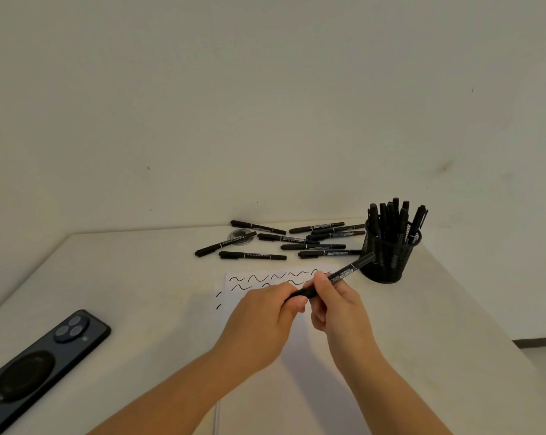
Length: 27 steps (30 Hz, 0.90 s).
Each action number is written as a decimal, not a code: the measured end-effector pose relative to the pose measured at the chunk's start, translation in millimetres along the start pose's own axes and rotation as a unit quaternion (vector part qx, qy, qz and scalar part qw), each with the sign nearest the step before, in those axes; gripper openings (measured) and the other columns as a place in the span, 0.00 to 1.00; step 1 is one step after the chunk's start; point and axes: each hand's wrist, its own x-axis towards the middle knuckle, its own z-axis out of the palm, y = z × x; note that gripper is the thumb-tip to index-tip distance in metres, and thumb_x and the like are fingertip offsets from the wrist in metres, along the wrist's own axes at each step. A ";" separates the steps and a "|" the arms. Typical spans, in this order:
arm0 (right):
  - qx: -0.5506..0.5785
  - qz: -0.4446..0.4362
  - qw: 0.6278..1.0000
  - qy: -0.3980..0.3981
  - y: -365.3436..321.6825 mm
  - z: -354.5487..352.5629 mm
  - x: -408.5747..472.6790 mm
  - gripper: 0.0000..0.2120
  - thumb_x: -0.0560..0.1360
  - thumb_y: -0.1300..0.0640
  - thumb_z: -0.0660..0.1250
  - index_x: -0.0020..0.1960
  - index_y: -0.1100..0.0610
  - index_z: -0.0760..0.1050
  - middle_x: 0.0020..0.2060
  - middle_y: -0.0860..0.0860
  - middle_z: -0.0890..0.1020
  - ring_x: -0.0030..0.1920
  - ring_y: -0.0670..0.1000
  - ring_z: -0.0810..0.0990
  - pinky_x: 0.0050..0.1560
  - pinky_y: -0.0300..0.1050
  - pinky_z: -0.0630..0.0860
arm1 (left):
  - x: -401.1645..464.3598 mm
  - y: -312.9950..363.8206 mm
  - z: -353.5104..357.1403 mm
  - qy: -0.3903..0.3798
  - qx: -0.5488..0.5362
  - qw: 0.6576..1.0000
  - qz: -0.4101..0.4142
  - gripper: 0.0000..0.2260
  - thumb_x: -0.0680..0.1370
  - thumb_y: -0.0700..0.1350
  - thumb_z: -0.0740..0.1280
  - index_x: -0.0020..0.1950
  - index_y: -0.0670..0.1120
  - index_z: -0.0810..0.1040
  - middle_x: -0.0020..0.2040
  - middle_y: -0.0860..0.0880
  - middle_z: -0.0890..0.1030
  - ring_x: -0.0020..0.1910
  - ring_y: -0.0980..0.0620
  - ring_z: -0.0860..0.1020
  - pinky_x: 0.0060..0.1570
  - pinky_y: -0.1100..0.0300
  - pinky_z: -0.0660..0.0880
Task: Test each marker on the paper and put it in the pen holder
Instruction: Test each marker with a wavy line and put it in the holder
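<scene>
Phone (pixel 36 365) cut off at the frame's lower-left edge.

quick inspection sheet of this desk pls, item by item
surface: white table, corner against the wall
job's things: paper with two rows of squiggles; held marker; loose markers lying behind the paper; mesh holder upright at the right, full of markers
clutter: phone face down at the left; round disc under one loose marker
grippers: left hand and right hand both grip the held marker above the paper
cables: nothing seen
surroundings: plain wall; floor strip at the far right
</scene>
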 end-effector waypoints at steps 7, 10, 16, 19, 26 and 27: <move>0.031 0.013 0.999 0.029 6.0 -2.3 -1.0 0.16 0.78 0.52 0.59 0.36 0.60 0.74 0.18 0.46 0.66 0.20 0.44 0.62 0.24 0.37 0.62 | 5.0 6.3 1.6 -0.076 -0.072 0.992 -0.075 0.13 0.79 0.51 0.56 0.36 0.56 0.73 0.29 0.54 0.70 0.25 0.60 0.67 0.27 0.68 0.63; 0.030 0.007 0.999 0.032 8.2 -5.4 -0.1 0.16 0.78 0.52 0.60 0.35 0.60 0.74 0.17 0.45 0.66 0.19 0.44 0.61 0.23 0.36 0.61 | 5.9 6.7 2.5 -0.110 -0.124 0.980 -0.107 0.14 0.80 0.50 0.56 0.35 0.54 0.74 0.28 0.55 0.69 0.23 0.62 0.67 0.25 0.72 0.63; 0.031 -0.007 0.993 0.112 5.4 -28.7 17.2 0.16 0.78 0.53 0.58 0.33 0.56 0.70 0.14 0.45 0.64 0.18 0.44 0.61 0.20 0.36 0.59 | 4.9 -2.6 5.6 -0.174 -0.275 0.927 -0.187 0.15 0.80 0.49 0.57 0.36 0.49 0.76 0.23 0.57 0.68 0.23 0.58 0.63 0.28 0.65 0.60; 0.024 -0.065 0.976 0.207 -7.6 -76.4 34.5 0.15 0.78 0.52 0.58 0.34 0.55 0.71 0.16 0.44 0.66 0.21 0.44 0.62 0.27 0.39 0.60 | -8.0 -26.7 -2.0 -0.176 -0.303 0.903 -0.250 0.15 0.80 0.47 0.57 0.37 0.46 0.75 0.26 0.55 0.68 0.23 0.58 0.62 0.26 0.68 0.60; -0.145 -0.107 0.970 0.162 14.1 -86.9 54.6 0.07 0.73 0.55 0.65 0.37 0.54 0.76 0.28 0.50 0.78 0.28 0.45 0.74 0.34 0.42 0.70 | 1.9 -37.3 10.6 -0.080 -0.091 0.987 -0.108 0.11 0.80 0.47 0.57 0.39 0.52 0.74 0.33 0.60 0.81 0.34 0.63 0.77 0.40 0.69 0.72; -0.128 -0.108 0.975 0.149 17.5 -81.7 58.4 0.06 0.73 0.57 0.65 0.38 0.53 0.76 0.28 0.51 0.78 0.28 0.44 0.74 0.33 0.38 0.71 | 4.9 -37.0 13.7 -0.079 -0.053 0.992 -0.081 0.10 0.80 0.49 0.56 0.42 0.52 0.74 0.38 0.59 0.81 0.39 0.61 0.78 0.44 0.65 0.73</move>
